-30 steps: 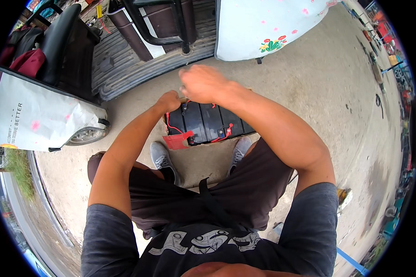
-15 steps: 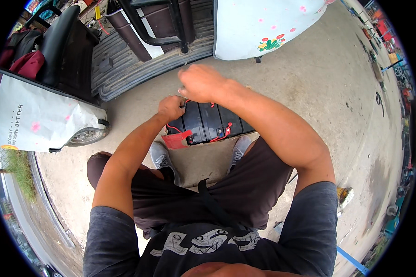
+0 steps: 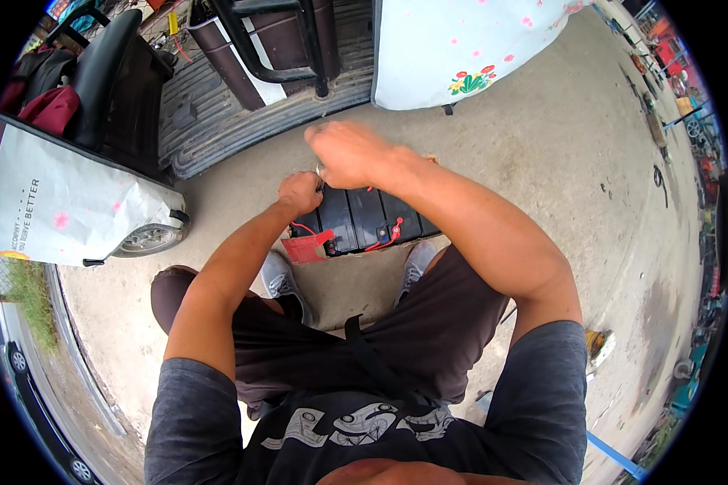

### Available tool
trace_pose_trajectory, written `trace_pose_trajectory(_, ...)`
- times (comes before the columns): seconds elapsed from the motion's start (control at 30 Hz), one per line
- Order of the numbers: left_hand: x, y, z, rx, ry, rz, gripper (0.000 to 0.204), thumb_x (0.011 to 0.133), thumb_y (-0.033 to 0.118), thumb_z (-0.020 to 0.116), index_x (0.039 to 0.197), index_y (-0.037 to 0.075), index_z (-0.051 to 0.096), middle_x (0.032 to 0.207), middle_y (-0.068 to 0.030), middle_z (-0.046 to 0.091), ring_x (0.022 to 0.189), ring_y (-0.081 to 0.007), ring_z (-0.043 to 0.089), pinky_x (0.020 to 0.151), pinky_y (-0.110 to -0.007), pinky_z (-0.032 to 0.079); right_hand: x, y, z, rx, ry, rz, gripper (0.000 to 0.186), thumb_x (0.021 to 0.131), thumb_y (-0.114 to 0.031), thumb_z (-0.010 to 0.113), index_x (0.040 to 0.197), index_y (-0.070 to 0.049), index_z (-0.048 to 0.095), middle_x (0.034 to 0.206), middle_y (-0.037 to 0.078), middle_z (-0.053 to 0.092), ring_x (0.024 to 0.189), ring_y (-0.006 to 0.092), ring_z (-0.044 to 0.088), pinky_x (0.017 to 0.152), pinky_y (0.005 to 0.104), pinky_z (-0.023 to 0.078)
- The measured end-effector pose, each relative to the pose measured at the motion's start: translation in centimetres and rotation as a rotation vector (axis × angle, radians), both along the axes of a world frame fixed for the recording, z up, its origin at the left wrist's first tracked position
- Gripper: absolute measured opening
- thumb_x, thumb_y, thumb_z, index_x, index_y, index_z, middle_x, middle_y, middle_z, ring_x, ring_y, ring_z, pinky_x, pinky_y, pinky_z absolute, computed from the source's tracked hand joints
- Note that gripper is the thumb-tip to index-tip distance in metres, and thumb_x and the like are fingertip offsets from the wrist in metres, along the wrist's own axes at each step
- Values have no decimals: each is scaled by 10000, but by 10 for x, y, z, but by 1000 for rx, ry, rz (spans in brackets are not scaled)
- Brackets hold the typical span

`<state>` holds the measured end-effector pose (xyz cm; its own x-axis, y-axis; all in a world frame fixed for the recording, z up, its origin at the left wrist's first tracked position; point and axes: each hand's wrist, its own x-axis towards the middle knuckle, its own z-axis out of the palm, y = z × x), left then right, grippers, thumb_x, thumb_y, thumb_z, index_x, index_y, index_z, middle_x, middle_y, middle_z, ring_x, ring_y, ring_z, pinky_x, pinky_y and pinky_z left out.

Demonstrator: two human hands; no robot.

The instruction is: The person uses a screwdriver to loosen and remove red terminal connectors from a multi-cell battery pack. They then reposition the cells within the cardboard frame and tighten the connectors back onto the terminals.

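On the ground between my feet lies a pack of black batteries [image 3: 356, 218], set side by side, with red wires [image 3: 395, 232] across their tops and a red flap [image 3: 309, 245] at the near left corner. My left hand [image 3: 301, 191] pinches at the pack's far left corner; what its fingers hold is too small to make out. Just above it, my right hand [image 3: 346, 152] is closed in a fist, slightly blurred. A small pale bit shows below that fist, but its kind is unclear. My right forearm covers the pack's far right part.
Ahead stands a vehicle with a ribbed floor [image 3: 218, 121], a black seat [image 3: 109, 77] and a black metal frame [image 3: 287, 73]. White flowered panels flank it, the left one [image 3: 73, 198] above a wheel [image 3: 151, 238]. My shoes [image 3: 281, 279] stand close to the pack.
My right hand has shifted slightly left and down, its wrist turning, and is now blurred. My left hand stays almost in place at the pack's corner.
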<state>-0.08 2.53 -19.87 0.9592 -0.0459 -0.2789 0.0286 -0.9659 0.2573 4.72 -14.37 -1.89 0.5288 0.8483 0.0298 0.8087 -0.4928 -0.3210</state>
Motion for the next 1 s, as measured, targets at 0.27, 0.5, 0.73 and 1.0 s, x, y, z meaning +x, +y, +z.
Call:
trace_pose_trajectory(0.27, 5, -9, 11, 1, 95, -26, 207, 781, 154, 645, 959, 82, 725, 1031, -183, 710, 1017, -347, 668, 919, -445, 514, 2, -2, -5, -29, 49, -141, 384, 816, -207, 699, 1037, 78, 569, 918, 262, 677, 950, 433, 648, 820, 505, 520)
trace_pose_trajectory(0.5, 3, -7, 9, 22, 57, -13, 261, 778, 176, 658, 1007, 54, 680, 999, -196, 701, 988, -360, 664, 898, -462, 516, -1, -4, -4, -4, -16, -47, 380, 817, -209, 707, 1052, 60, 577, 910, 245, 682, 948, 427, 650, 803, 506, 525)
trace_pose_trajectory(0.73, 4, -5, 5, 26, 70, -9, 217, 777, 163, 642, 958, 73, 721, 1024, -186, 709, 1012, -346, 668, 919, -446, 515, -3, -4, 7, -56, 50, -68, 389, 803, -215, 724, 1026, 65, 571, 907, 243, 682, 932, 431, 653, 800, 509, 527)
trace_pose_trajectory(1.0, 6, -1, -9, 11, 20, -17, 185, 776, 174, 665, 908, 60, 725, 1026, -181, 711, 1003, -351, 671, 917, -440, 523, -2, -3, -3, 6, -12, -77, 377, 782, -187, 719, 1023, 55, 559, 907, 238, 681, 902, 438, 655, 774, 517, 527)
